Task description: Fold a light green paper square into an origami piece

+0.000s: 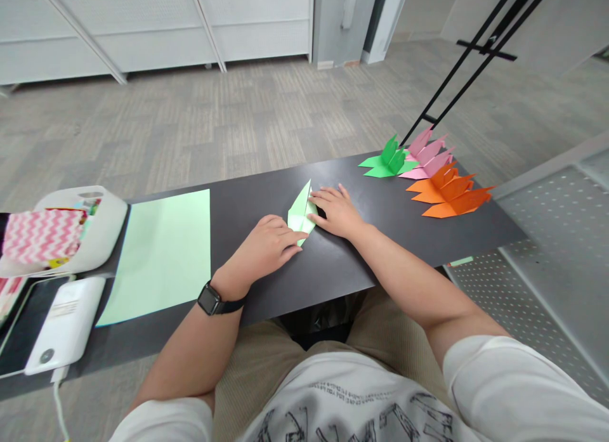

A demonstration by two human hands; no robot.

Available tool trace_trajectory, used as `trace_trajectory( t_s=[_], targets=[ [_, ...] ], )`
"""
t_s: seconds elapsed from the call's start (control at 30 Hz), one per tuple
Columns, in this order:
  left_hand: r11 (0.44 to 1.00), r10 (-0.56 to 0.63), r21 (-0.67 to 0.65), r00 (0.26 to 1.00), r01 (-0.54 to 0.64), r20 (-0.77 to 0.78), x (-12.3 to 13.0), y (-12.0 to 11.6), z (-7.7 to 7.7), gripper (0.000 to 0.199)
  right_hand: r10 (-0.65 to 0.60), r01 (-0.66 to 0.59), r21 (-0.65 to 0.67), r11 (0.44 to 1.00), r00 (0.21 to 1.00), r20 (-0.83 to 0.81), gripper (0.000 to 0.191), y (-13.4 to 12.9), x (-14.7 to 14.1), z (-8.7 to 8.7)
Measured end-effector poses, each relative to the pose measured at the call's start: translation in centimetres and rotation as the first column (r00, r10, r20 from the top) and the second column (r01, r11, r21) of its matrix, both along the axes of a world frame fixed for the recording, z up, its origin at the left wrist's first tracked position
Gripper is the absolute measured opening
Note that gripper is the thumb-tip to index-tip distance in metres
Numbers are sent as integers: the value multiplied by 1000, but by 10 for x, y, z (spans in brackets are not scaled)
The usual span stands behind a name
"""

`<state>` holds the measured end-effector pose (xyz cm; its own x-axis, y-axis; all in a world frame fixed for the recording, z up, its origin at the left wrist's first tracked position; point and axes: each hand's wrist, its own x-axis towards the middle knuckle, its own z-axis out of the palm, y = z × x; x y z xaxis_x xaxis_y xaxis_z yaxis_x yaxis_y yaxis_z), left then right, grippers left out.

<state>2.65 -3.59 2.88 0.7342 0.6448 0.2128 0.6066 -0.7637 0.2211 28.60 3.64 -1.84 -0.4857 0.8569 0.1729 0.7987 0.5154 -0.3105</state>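
Observation:
A pale green folded paper, pointed at its far end and creased down the middle, lies on the dark table between my hands. My left hand is at its near left part, index finger across the lower end and thumb close by, gripping it there. On the paper's right edge rest the thumb and fingertips of my right hand; its fingers are spread apart and partly cover that side. A black watch is on my left wrist.
Left on the dark table lie large pale green sheets. Beyond them are a white basket with supplies, a white power bank and a dark-screened device. Folded paper cranes, green, pink and orange, stand at right.

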Motion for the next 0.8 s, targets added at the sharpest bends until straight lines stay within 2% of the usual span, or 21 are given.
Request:
trace_trajectory(
  t_s=[0.17,0.27,0.5,0.8],
  targets=[
    [990,100,94,994,-104,41,8,1,-1,26,10,-10,17,1000,1000,0,49,1,-1,-3],
    [987,110,115,993,-114,47,13,3,-7,26,20,-20,40,999,1000,-1,47,1,-2,-3],
    [997,78,19,996,-77,-51,12,7,-19,24,20,-18,51,999,999,-38,45,1,-4,2],
    [996,83,-32,990,-88,-114,9,2,-14,29,31,-29,31,999,998,-63,38,0,-3,0]
  ],
)
